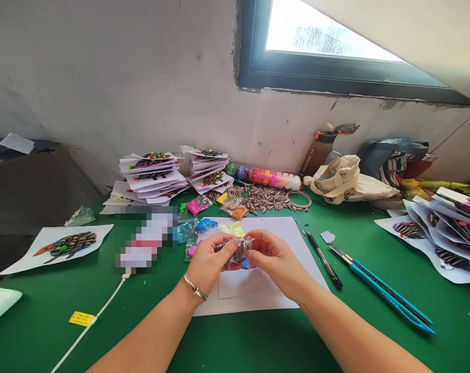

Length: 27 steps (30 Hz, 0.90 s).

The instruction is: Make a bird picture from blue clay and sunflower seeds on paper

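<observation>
Fingers of left hand (207,263) and right hand (272,257) pinch a clear packet (240,250), seemingly of seeds, over white paper (258,298), pen (322,260) and blue cutter (386,291) toward the bench's right edge.

Your green table (235,342), white sheet (273,228) in front of you, black pen (323,261) and blue cutter (386,292) right, seed pile (266,199) at back, card stacks (153,176) back-left, white cable (98,316) front-left

Two hands, left hand (209,264) and right hand (275,259); one clear packet (240,251); one black pen (323,261); one blue cutter (386,292); one bottle (320,147); two card stacks, left stack (151,176) and right stack (209,168).
</observation>
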Tool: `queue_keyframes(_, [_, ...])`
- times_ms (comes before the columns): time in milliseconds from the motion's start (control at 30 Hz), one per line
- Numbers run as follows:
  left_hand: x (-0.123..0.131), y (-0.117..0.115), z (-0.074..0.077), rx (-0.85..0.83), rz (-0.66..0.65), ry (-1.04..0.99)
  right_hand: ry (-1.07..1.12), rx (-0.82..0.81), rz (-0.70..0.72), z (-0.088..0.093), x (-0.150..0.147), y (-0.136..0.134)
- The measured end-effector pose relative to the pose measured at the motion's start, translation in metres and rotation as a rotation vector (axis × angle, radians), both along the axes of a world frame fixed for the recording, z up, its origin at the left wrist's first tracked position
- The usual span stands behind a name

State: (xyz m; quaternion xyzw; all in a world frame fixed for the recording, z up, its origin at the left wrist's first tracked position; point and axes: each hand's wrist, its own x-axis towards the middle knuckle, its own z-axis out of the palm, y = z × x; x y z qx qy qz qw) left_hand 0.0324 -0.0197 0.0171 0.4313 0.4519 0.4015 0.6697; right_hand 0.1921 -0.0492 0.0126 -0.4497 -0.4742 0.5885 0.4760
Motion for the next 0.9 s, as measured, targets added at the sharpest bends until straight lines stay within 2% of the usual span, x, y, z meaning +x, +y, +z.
queue_keyframes(267, [-0.0024, -0.0011, 0.0025, -0.091, -0.076, 0.015, 0.014, -0.013, -0.022, -0.0015, 0.0061, 0.0033])
queue_keyframes(467, [-0.0012, -0.0020, 0.0014, -0.010, -0.101, 0.069, -0.025, -0.017, 0.025, -0.0006, 0.0052, 0.0029])
queue_keyframes(700, [0.0000, -0.0030, 0.0000, 0.066, -0.109, 0.125, 0.010, -0.064, 0.061, -0.0083, 0.0051, 0.0036])
queue_keyframes(900, [0.0026, -0.0068, -0.0012, 0.210, -0.087, 0.254, 0.091, -0.134, 0.055, -0.0027, 0.0025, 0.0025])
